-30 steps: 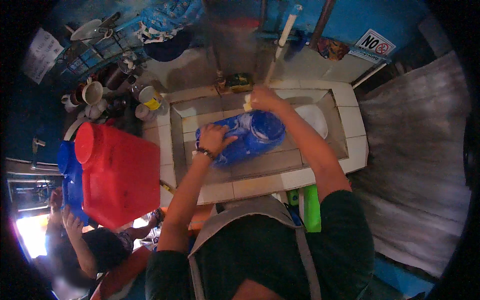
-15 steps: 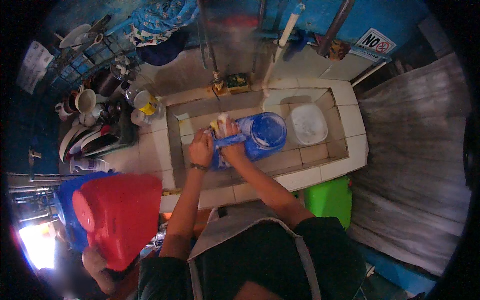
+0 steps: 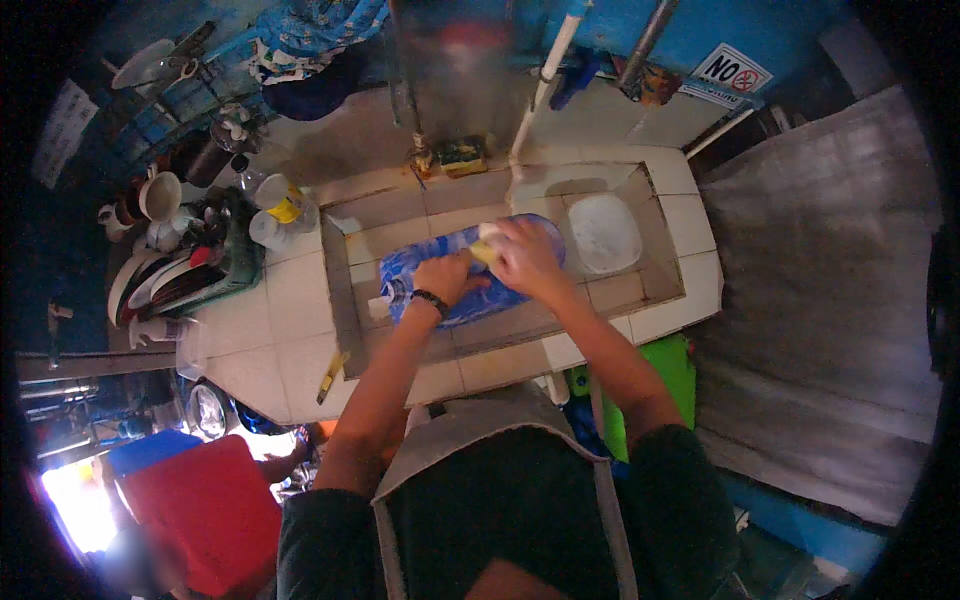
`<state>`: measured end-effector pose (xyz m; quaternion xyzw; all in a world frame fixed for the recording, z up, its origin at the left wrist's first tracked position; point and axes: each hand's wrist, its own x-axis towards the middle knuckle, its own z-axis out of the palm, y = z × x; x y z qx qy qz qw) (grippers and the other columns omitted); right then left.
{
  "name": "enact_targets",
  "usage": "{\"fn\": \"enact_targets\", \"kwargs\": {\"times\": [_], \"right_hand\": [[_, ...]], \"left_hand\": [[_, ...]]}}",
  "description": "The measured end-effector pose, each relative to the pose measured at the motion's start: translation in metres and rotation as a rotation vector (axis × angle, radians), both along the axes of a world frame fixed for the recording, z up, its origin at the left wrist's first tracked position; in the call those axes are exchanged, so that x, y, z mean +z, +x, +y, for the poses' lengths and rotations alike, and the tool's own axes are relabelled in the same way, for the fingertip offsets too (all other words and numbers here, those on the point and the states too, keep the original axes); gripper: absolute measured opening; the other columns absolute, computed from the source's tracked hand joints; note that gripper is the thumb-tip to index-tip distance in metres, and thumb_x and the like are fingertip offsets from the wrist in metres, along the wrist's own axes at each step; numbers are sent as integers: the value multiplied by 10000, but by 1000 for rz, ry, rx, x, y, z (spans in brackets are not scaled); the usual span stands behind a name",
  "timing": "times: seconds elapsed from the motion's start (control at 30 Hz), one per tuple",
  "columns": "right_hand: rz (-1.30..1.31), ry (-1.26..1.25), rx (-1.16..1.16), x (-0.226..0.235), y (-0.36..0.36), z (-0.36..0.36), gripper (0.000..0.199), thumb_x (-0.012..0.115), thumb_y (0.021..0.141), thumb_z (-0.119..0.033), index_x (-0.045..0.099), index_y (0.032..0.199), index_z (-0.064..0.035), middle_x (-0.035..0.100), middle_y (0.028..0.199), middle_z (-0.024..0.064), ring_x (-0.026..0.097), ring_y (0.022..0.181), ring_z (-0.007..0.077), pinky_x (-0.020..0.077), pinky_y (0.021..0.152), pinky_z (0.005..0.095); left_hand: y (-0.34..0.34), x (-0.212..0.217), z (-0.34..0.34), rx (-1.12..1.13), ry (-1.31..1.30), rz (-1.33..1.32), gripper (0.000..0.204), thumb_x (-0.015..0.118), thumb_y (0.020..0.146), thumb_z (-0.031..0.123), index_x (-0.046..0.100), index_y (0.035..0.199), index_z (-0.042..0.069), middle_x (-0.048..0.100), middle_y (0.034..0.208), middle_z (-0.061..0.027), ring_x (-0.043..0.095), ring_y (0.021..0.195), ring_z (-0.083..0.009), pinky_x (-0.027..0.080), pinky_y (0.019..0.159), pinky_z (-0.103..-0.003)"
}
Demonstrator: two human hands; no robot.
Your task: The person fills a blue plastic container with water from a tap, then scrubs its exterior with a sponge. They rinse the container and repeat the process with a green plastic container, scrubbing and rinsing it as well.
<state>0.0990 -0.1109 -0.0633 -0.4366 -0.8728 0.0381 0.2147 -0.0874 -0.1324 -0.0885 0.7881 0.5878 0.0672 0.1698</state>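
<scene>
A blue plastic water jug [image 3: 405, 262], streaked with white suds, lies on its side in the tiled sink [image 3: 470, 345]. My left hand [image 3: 446, 278], a dark bracelet at its wrist, is closed over the middle of the jug where its handle is; the fingers hide the handle. In my right hand [image 3: 528, 258] is a yellow sponge [image 3: 484, 252] with suds on it, pressed to the jug's upper side towards its right end. Just right of the jug, a whitish plastic tub [image 3: 604, 235] sits in the sink.
Left on the counter are a dish rack [image 3: 245, 255] with plates and mugs, and a clear bottle [image 3: 290, 205]. A yellow cutter-like tool [image 3: 332, 378] lies near the front edge. Behind the sink stands a tap [image 3: 420, 155]. A person at lower left carries a red container [image 3: 205, 510].
My right hand has slid with the sponge to the right along the jug, apart from my left hand. The person with the red container has moved away from the counter, towards the lower left.
</scene>
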Motion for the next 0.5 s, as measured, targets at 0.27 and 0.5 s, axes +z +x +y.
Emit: {"fn": "enact_targets", "kwargs": {"times": [0.27, 0.5], "right_hand": [[-23, -297, -285, -53, 67, 81, 319, 421, 876, -228, 588, 985, 20, 603, 986, 218, 572, 915, 365, 444, 806, 442], [1085, -170, -782, -116, -5, -76, 378, 469, 896, -180, 424, 1232, -14, 455, 1159, 215, 416, 1091, 378, 339, 945, 468]], "left_hand": [[14, 17, 9, 83, -80, 132, 522, 605, 695, 590, 599, 873, 99, 648, 771, -141, 644, 772, -308, 515, 634, -419], [17, 4, 17, 111, -46, 143, 484, 593, 729, 558, 588, 916, 112, 650, 812, -144, 638, 785, -330, 515, 651, -429]]}}
